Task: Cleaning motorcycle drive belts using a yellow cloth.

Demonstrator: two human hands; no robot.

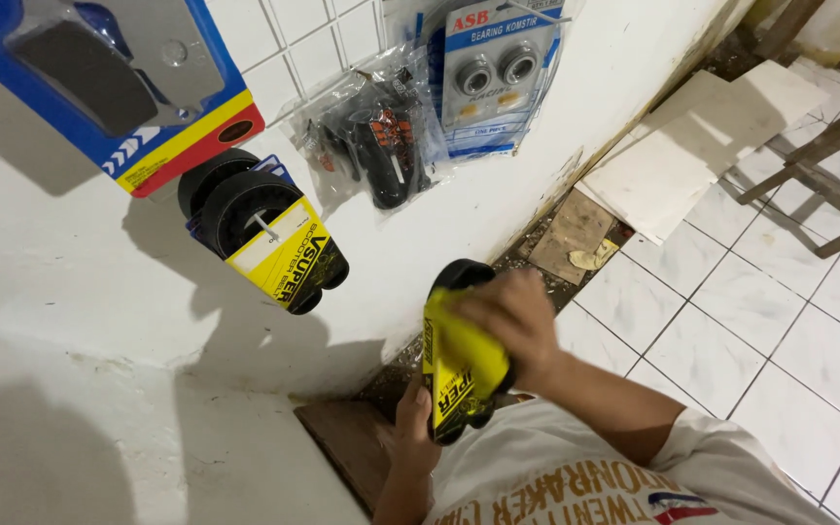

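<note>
Hands meet on a coiled black rubber belt in a yellow cardboard sleeve [461, 365], held low against the person's chest, below and to the right of the matching pair of sleeved belts hanging on a wall hook [264, 233]. The right hand [512, 326] wraps over the top of the sleeve, fingers closed across its yellow face. The left hand [412, 428] supports it from underneath, thumb pressed to the lower edge; how tightly those fingers curl behind the sleeve is hidden, so that grip is probably firm but not certain.

To handle this well, the lower hand should carry the weight while the upper one steadies, since the cardboard can slide along the rubber loop. Keeping the coil's open centre free would let it go over a peg cleanly.

Right of the hanging belts, a clear plastic bag of black parts [381, 146] and a carded pair of metal bearings [498, 73] are pinned to the white wall [80, 321]. Up and left of them hangs a blue card with a dark pad [99, 78]. Far right of them, loose tiles [692, 146] lie on the white tiled floor [780, 331].
</note>
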